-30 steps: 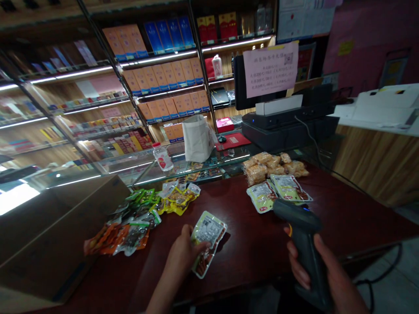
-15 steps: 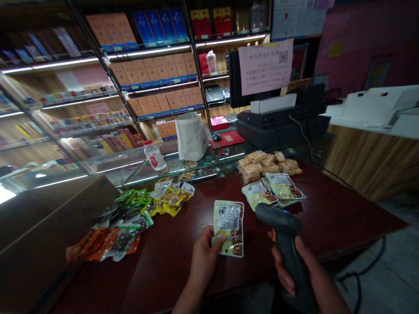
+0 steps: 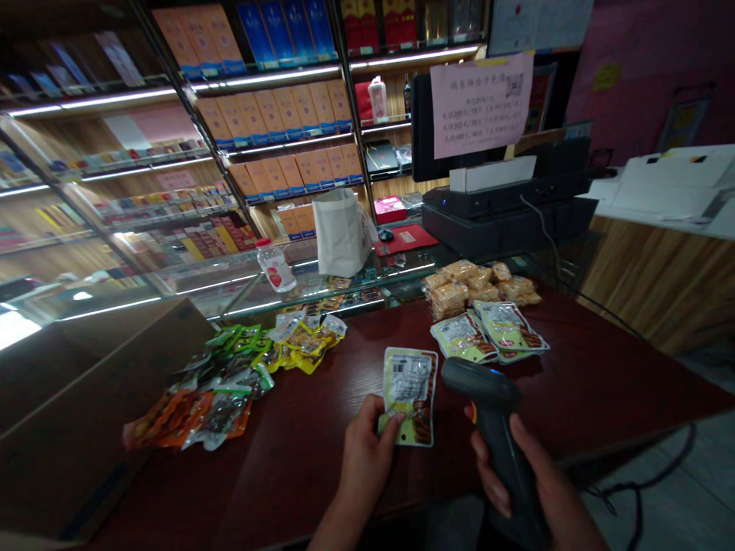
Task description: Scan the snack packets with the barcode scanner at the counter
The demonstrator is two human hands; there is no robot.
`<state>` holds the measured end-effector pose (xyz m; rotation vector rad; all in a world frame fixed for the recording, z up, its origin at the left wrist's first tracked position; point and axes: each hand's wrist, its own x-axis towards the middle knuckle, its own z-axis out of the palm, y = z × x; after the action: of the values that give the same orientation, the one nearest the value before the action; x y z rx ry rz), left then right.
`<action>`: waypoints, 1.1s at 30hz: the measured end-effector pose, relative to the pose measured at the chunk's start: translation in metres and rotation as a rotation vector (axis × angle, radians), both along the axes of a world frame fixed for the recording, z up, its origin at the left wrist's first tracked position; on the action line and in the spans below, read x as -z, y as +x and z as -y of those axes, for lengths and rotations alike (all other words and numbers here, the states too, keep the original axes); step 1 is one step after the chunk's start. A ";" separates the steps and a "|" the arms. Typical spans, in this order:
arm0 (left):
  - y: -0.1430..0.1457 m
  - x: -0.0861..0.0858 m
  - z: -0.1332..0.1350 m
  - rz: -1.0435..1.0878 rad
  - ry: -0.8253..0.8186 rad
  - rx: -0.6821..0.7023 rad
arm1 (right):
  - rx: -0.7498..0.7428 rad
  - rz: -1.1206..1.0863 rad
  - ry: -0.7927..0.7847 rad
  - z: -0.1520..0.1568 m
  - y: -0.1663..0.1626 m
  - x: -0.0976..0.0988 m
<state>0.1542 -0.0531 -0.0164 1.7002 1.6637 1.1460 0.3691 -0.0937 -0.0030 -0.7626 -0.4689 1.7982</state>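
My left hand pinches the lower edge of a yellow-green snack packet and holds it upright, barcode label toward me, over the dark red counter. My right hand is wrapped round the grip of a dark barcode scanner, whose head sits just right of the packet. Two or three matching packets lie flat on the counter beyond the scanner.
A heap of green, yellow and orange snack packets lies at the left, by a cardboard box. Bagged pastries, a glass display case with a bottle and white paper bag, and a till stand behind.
My left hand lifted the packet from the counter and turned it upright next to the scanner. The scanner shifted slightly left toward the packet.
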 end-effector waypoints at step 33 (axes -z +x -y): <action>0.002 0.001 0.002 0.003 0.063 -0.021 | -0.026 -0.010 0.036 0.001 -0.005 0.007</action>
<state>0.1560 -0.0555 -0.0170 1.7223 1.6641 1.2219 0.3643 -0.0951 -0.0103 -0.7250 -0.5052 1.8127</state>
